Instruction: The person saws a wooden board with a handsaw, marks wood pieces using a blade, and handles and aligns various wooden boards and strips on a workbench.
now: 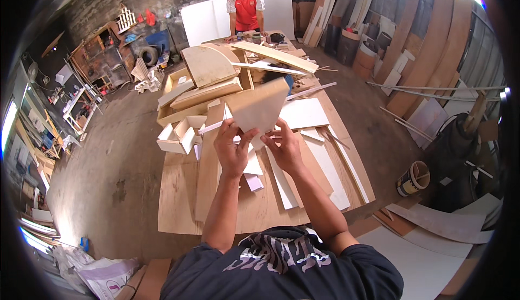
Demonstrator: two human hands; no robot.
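Observation:
Both my hands hold up a white-faced wooden board with a tan edge along its top, tilted above the worktable. At its lower left edge my left hand grips it between thumb and fingers. My right hand pinches the lower right edge, its thumb close to the left one. Under my hands lie white and bare-wood strips, among them a long white strip and a pale block. A white panel lies just beyond my right hand.
A small white open box stands left of my hands. Behind it, a wooden crate holds boards and a quarter-round panel. A person in a red shirt stands at the table's far end. A bucket sits on the floor at right.

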